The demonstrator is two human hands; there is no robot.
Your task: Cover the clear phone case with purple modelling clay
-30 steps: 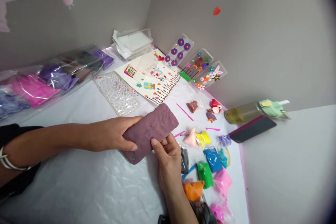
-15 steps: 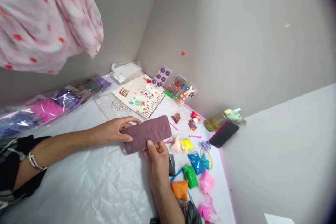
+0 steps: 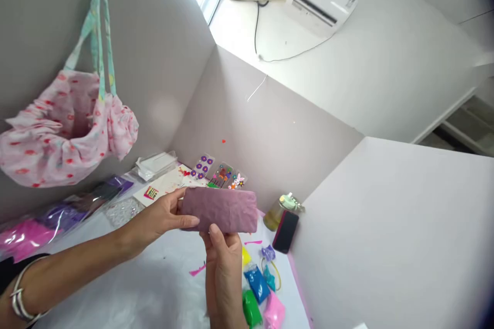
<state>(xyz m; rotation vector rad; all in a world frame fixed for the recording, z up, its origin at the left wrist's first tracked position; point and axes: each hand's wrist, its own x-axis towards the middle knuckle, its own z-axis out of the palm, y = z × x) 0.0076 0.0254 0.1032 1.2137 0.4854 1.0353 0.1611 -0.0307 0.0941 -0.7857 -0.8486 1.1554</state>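
Note:
Both hands hold up a mauve, oblong block [image 3: 222,209] whose dull, slightly dented surface looks like modelling clay. My left hand [image 3: 170,216] grips its left end, thumb across the front and fingers behind. Below its lower edge, my right hand [image 3: 224,252] pinches it with the thumb in front; the other fingers are partly hidden. Packets of clay in blue [image 3: 257,282], green [image 3: 251,309] and pink [image 3: 275,311] lie to the right of my right wrist. A pink plastic tool [image 3: 197,270] is on the table just left of that wrist.
Grey partitions enclose the table [image 3: 154,288]. A bottle [image 3: 273,218] and a phone [image 3: 286,231] stand at the right edge. Behind the block are decorated clear cases [image 3: 203,166] and a drawn-on sheet [image 3: 162,185]. Bagged clay [image 3: 31,236] lies left, below a hanging pink cloth bag [image 3: 69,149].
The view has tilted up, bringing the air conditioner and window into sight. The block is raised and turned nearly level, with both hands still on it.

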